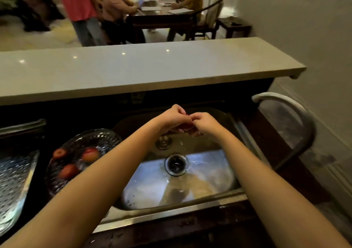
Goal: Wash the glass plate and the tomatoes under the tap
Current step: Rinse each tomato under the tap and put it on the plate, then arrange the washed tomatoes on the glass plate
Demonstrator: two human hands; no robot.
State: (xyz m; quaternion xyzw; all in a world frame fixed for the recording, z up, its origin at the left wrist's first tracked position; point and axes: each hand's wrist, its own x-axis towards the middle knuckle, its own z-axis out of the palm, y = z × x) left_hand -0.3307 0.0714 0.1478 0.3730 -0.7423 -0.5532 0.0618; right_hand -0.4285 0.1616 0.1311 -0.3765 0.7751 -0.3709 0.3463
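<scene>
My left hand (176, 117) and my right hand (203, 122) meet over the far end of the steel sink (219, 173), fingers curled around a red tomato (185, 127) that is mostly hidden between them. Water ripples on the sink floor near the drain (175, 164). The tap's spout is not in view. Left of the sink sits the textured glass plate (102, 137) with three reddish tomatoes (89, 154) in it, partly covered by my left forearm.
A perforated metal tray (13, 181) lies at the far left. A raised grey counter (133, 70) runs across behind the sink. A curved metal chair back (297, 118) stands at the right by the wall. People sit and stand around a table beyond the counter.
</scene>
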